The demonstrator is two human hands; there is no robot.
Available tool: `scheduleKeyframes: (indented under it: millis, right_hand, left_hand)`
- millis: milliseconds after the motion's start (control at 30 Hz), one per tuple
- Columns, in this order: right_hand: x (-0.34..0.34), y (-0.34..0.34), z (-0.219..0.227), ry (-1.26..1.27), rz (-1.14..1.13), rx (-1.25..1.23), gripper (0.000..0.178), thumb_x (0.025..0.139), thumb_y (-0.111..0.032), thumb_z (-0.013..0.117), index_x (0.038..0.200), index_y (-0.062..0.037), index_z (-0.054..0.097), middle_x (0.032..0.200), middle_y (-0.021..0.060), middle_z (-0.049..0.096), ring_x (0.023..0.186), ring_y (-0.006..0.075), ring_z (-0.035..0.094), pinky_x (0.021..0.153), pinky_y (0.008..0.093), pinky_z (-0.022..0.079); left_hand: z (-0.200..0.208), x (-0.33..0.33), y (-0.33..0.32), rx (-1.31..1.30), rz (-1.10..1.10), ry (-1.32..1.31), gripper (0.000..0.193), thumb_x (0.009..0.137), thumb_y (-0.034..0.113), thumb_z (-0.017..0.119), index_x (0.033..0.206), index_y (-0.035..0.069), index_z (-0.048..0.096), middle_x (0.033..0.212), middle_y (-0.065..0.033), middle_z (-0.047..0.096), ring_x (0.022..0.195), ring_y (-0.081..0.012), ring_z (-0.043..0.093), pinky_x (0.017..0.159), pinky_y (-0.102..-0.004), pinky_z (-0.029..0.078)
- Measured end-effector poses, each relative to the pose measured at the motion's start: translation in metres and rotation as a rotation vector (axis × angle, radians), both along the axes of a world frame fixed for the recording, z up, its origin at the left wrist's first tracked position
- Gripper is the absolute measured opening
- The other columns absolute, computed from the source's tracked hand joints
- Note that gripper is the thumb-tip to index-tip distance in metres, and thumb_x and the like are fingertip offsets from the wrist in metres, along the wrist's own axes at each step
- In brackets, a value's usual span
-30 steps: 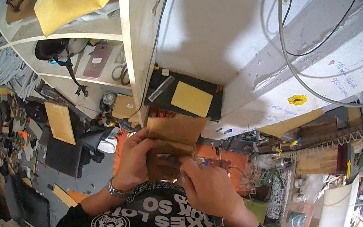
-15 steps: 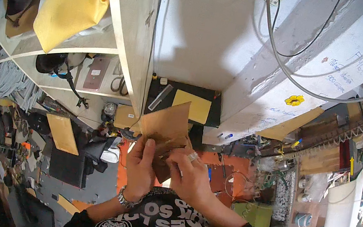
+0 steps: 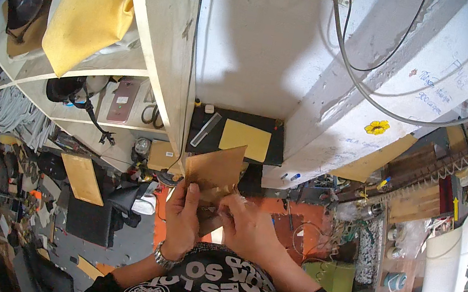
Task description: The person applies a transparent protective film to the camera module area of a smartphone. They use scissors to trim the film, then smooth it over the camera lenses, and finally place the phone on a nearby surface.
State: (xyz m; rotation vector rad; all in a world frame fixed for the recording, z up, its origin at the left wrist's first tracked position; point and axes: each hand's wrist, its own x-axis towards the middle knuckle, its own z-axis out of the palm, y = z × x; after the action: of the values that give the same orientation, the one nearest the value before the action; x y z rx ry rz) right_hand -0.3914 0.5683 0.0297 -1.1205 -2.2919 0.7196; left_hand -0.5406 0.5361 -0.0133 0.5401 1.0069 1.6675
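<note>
A cluttered workshop bench with a white shelf post point(image 3: 162, 39) and a black mat point(image 3: 235, 137) spreads beyond the grip. Held up between both hands, just this side of the mat, is a tan leather sheet point(image 3: 214, 170); it looks light and floppy, best pinched near its lower edge. The left hand point(image 3: 183, 215) clamps its lower left with fingers upright, while the right hand point(image 3: 247, 230) curls in close, pinching the lower right.

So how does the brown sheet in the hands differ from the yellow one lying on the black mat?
The brown sheet is tan, tilted and held up by the left hand and right hand; the yellow sheet is brighter, looks smaller, and lies flat and untouched on the black mat. Both are flat and roughly rectangular.
</note>
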Motion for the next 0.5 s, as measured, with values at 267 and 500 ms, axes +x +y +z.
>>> scheduleKeyframes:
  millis: [267, 500]
  right_hand:
    - [0.006, 0.004, 0.000, 0.156, 0.117, 0.042, 0.018, 0.092, -0.004, 0.063, 0.107, -0.0007, 0.054, 0.100, 0.0234, 0.065, 0.094, 0.0451, 0.065, 0.085, 0.0514, 0.053]
    - [0.015, 0.007, 0.000, 0.161, 0.191, 0.034, 0.017, 0.093, -0.003, 0.062, 0.106, -0.0022, 0.051, 0.091, 0.0214, 0.064, 0.091, 0.0448, 0.065, 0.079, 0.0523, 0.053]
  left_hand:
    - [0.000, -0.001, -0.001, -0.028, 0.008, -0.057, 0.028, 0.111, 0.026, 0.051, 0.124, 0.002, 0.059, 0.110, -0.0067, 0.071, 0.091, -0.0131, 0.070, 0.081, -0.0288, 0.059]
    - [-0.008, 0.005, -0.004, -0.036, -0.041, -0.079, 0.028, 0.111, 0.024, 0.051, 0.124, 0.001, 0.059, 0.110, -0.0041, 0.069, 0.095, -0.0097, 0.066, 0.081, -0.0273, 0.056]
